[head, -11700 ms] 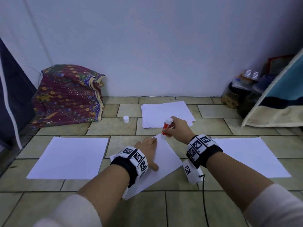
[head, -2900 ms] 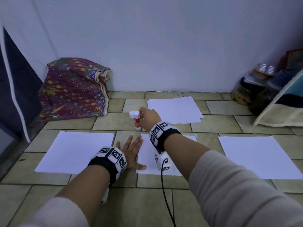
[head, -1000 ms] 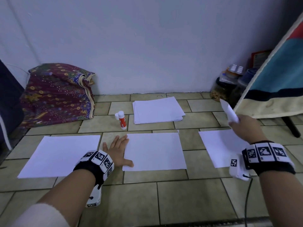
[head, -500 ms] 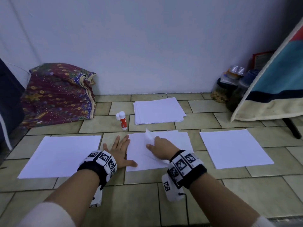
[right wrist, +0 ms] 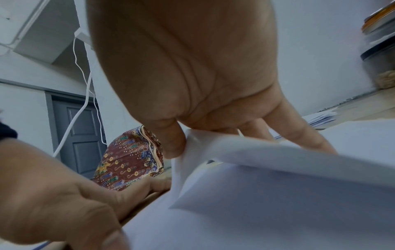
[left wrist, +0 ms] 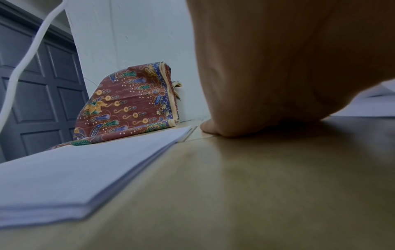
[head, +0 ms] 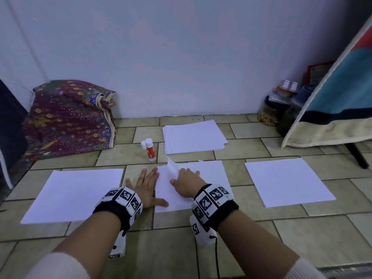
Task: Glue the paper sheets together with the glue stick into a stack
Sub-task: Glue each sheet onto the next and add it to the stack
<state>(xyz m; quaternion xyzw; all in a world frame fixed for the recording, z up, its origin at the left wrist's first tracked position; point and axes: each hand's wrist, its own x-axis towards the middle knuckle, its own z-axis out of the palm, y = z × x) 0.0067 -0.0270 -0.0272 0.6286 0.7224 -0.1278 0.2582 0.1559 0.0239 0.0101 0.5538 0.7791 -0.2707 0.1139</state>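
A white top sheet (head: 203,176) lies over the centre sheet on the tiled floor, its far-left corner (head: 171,166) curled up. My right hand (head: 182,175) pinches that sheet near the corner; in the right wrist view the thumb (right wrist: 172,143) and fingers hold the bent paper (right wrist: 267,186). Flat on the floor beside it, my left hand (head: 147,181) has spread fingers, and its thumb touches the sheets' left edge. The red glue stick (head: 150,151) stands upright behind the hands, with its white cap (head: 143,144) beside it.
A paper stack (head: 193,137) lies near the wall. More sheets lie to the left (head: 74,194) and right (head: 287,182). A patterned cloth bundle (head: 68,117) sits at the back left, jars (head: 277,109) and a hanging cloth (head: 332,109) at the back right.
My right hand carried a sheet from the right pile to the centre sheet and has laid it nearly flat there. The left hand stayed in place.
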